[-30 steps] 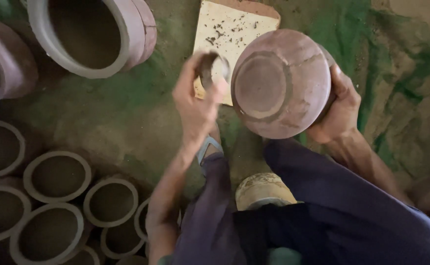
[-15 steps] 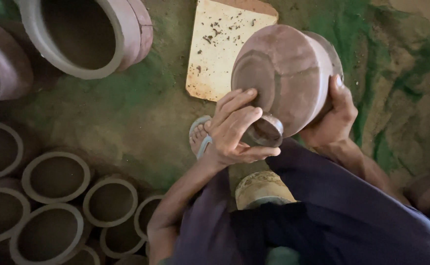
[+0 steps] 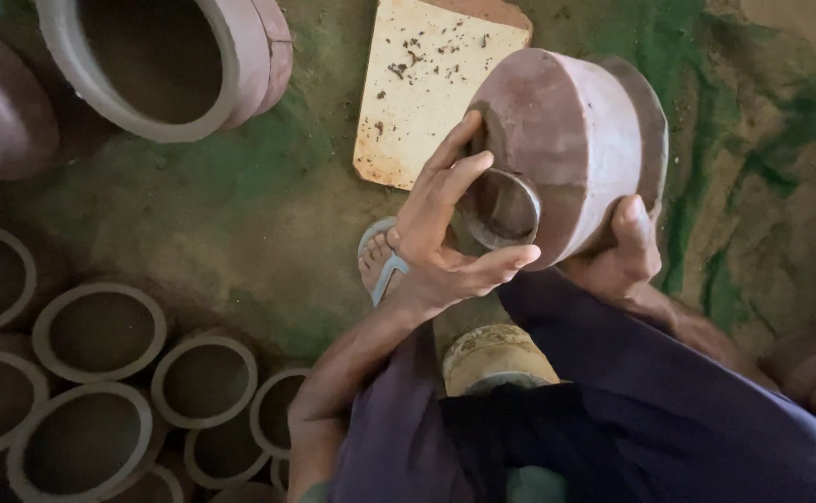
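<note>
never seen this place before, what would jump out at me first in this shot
The large reddish-brown clay pot, held tilted at upper centre, draws the eye first: the right hand props it from below while the left hand presses a small round tool against it. Behind it a pale flat slab lies on the green-stained ground, and rows of open-mouthed pots crowd the lower left.

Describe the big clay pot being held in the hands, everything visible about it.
The clay pot is a round, reddish-brown vessel of unglazed clay with a dull, smooth surface and a wide flat rim band. It is tipped on its side, held above the green-stained ground and partly over a pale flat slab. The right hand supports it from below; the left hand presses a small ring-shaped tool against its near face.
</note>
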